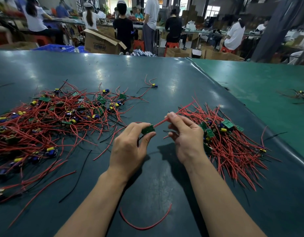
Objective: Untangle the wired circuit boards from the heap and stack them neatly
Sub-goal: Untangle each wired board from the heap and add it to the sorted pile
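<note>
— A worker's left hand (130, 144) pinches one small board (148, 130) above the table (165, 79), between heap (50, 117) and stack (230, 139).

— And the right hand (183, 134)?

— Fingers closed on its red wire (162, 121), drawn taut. Light and stiff, that board, I'd say; the leads limp and snag-prone. Best held by the edges.

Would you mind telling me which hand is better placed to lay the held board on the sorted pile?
The left hand: its fingers already pinch the green board. The right hand only holds its red wire, though it is nearer the sorted pile.
</note>
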`<state>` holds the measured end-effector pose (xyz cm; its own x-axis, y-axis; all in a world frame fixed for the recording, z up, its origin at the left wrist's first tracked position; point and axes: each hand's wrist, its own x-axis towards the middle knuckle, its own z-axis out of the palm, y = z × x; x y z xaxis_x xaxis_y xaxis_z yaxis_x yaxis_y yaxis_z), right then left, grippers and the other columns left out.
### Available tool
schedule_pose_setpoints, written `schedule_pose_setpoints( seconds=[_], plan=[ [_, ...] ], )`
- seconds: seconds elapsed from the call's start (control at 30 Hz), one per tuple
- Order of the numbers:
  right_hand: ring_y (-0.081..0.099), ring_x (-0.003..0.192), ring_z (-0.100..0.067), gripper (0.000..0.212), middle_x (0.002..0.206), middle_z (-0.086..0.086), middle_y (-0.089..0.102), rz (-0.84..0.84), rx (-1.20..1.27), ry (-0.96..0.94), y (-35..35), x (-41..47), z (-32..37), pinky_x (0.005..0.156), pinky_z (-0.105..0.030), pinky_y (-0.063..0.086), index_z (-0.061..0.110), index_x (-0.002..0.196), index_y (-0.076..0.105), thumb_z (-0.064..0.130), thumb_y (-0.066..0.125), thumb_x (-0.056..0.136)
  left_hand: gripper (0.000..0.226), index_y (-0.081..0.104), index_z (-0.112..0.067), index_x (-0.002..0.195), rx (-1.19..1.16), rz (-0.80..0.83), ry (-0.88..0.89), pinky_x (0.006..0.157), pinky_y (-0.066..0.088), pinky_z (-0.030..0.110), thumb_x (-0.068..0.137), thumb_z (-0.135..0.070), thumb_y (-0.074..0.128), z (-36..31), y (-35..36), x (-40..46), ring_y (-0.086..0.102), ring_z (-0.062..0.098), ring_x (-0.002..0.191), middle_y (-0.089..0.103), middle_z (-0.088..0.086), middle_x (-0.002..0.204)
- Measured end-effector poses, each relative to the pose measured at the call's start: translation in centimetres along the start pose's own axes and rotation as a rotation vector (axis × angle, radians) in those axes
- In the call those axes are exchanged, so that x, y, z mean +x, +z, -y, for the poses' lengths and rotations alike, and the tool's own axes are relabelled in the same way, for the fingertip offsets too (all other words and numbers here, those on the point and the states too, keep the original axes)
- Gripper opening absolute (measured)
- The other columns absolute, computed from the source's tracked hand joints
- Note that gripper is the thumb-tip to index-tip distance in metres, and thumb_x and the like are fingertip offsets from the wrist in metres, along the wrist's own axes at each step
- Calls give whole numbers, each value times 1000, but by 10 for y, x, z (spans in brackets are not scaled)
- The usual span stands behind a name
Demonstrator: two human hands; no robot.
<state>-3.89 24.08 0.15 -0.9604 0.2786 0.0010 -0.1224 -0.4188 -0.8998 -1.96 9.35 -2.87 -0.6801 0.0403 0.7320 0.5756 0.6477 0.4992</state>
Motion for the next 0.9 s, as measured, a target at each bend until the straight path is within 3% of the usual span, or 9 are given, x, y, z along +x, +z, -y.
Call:
schedule_pose_setpoints(
  seconds=[0.07,0.23,0.47,0.73,0.9],
  plan=[
    [58,55,-3,12,69,0,72,-85,113,9,-6,5,5,44,-16,44,11,76,73,10,70,87,20,70,-8,104,6,11,14,73,46,18,89,-22,70,0,0,0,61,13,82,68,0,95],
    [57,54,-3,15,68,2,70,-173,231,-11,-12,13,7,46,-17,46,9,80,68,11,63,94,27,71,-13,102,133,-5,125,61,54,39,92,-36,63,-1,0,-1,68,20,79,70,-3,91],
    [55,46,-5,8,51,7,59,-312,-168,-384,-15,16,3,41,-18,44,10,88,72,14,68,92,30,73,-13,100,189,-25,219,47,50,37,93,-39,60,-1,-2,-1,65,22,64,67,-3,81],
    [47,41,-7,32,60,0,64,-274,130,-230,-13,14,9,38,-19,35,7,70,62,13,53,100,31,72,-12,102,141,-55,196,50,51,38,92,-39,61,1,-4,-3,66,21,67,69,-3,85],
    [43,38,-8,37,51,0,59,-251,274,-70,-14,13,15,37,-17,30,10,64,51,15,48,101,28,72,-12,101,76,-13,195,52,52,39,91,-36,65,2,-4,-3,65,21,68,69,-3,85]
  ],
)
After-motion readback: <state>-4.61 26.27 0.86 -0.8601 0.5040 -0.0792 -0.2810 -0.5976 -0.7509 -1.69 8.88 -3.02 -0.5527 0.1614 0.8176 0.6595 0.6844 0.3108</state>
